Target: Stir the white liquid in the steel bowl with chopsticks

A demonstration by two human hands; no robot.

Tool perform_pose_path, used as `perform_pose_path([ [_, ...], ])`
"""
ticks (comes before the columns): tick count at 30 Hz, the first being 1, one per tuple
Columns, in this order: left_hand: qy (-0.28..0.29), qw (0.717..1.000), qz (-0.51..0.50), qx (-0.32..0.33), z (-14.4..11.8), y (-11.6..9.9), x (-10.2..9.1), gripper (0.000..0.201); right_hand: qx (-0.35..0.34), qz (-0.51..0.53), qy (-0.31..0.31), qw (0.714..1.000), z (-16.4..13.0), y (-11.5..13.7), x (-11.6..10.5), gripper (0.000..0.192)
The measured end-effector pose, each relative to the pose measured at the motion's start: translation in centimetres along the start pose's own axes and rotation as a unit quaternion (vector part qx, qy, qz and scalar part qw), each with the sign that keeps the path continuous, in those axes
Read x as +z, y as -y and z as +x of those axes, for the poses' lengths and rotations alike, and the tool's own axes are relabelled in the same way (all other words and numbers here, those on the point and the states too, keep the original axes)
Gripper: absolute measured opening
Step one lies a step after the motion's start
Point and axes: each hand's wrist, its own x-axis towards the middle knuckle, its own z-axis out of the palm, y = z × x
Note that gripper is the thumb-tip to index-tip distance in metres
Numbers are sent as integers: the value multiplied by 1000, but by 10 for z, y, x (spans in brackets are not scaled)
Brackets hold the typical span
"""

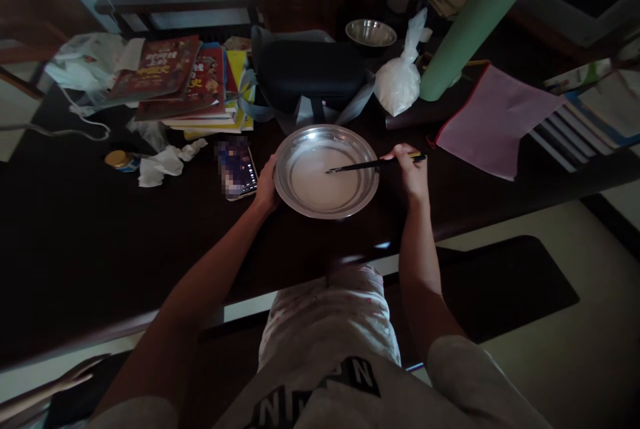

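A pair of chopsticks (373, 164) is pinched in the right hand (411, 172), tips dipped in white liquid within a steel basin (300, 142). The basin's rim is gripped by the left hand (267, 185). The basin rests on the dark surface (100, 235), beside a phone (237, 169).

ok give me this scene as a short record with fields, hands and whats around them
left hand: holding the rim of the metal bowl
right hand: gripping dark chopsticks, tips in the bowl
bowl contents: pale whitish liquid
surface: dark table
left of bowl: phone
behind bowl: black bag, white plastic bag
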Motion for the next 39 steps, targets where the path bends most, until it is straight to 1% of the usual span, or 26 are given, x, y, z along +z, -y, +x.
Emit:
perform_pose_path([
  [1, 1, 1000, 0, 1, 0, 0, 0, 36, 6, 5, -6, 1000, 0, 0, 0, 55],
  [2, 2, 1000, -1, 2, 0, 0, 1, 36, 13, 8, 2, 1000, 0, -1, 0, 55],
  [5, 3, 1000, 0, 3, -1, -1, 1, 34, 19, 7, 70, 997, 0, 0, 2, 57],
  [6, 4, 1000, 1, 1, -1, -1, 0, 33, 14, 5, 79, 997, 0, 0, 3, 57],
  [7, 5, 1000, 2, -1, -1, -1, 0, 34, 9, 4, 72, 997, 0, -1, 3, 56],
  [10, 6, 1000, -3, -8, 0, -1, -1, 36, 0, 0, 8, 1000, 0, -3, 2, 55],
  [11, 5, 1000, -4, -10, 0, -1, -1, 36, 2, -2, -2, 1000, 0, -3, 1, 55],
  [12, 5, 1000, -5, -10, 0, -1, -1, 36, 4, -3, 2, 1000, 0, -4, 0, 55],
  [16, 3, 1000, -5, -4, -1, -1, 0, 34, 2, -1, 72, 997, 0, -3, 2, 55],
  [17, 1, 1000, -4, -4, -1, -1, 0, 34, -3, -1, 70, 998, 0, -3, 2, 55],
  [21, 0, 1000, -5, -6, -1, -2, 0, 32, -10, -6, -7, 1000, 0, -1, 1, 55],
  [22, 0, 1000, -5, -8, -2, -2, 0, 32, -7, -5, -8, 1000, 0, -1, 0, 55],
  [23, -1, 1000, -6, -9, -2, -2, 0, 32, -4, -2, 5, 1000, -1, -1, 0, 56],
  [26, -5, 1000, -5, -8, -3, -3, 2, 32, -4, 1, 65, 998, -1, -2, 2, 54],
  [27, -5, 1000, -6, -5, -3, -3, 2, 31, -6, 0, 67, 998, 0, -2, 2, 53],
  [28, -5, 1000, -7, -4, -3, -3, 2, 31, -8, -1, 56, 998, 0, -3, 2, 53],
  [31, -11, 1000, -8, -5, -3, -2, 2, 29, -7, -1, -2, 1000, 0, -5, 1, 54],
  [32, -12, 1000, -8, -7, -3, -2, 1, 29, -4, 1, -4, 1000, 0, -5, 0, 55],
  [33, -11, 1000, -7, -9, -2, -2, 1, 29, 1, 3, 8, 1000, -1, -5, 1, 55],
  [36, 3, 1000, -13, -9, -2, -2, 0, 30, 5, 5, 68, 998, 0, -4, 3, 54],
  [37, 8, 1000, -15, -7, -2, -2, 1, 30, 1, 5, 72, 997, 0, -4, 4, 54],
  [39, 12, 1000, -15, -1, -2, -2, 1, 32, -9, 8, 43, 999, 1, -5, 3, 54],
])
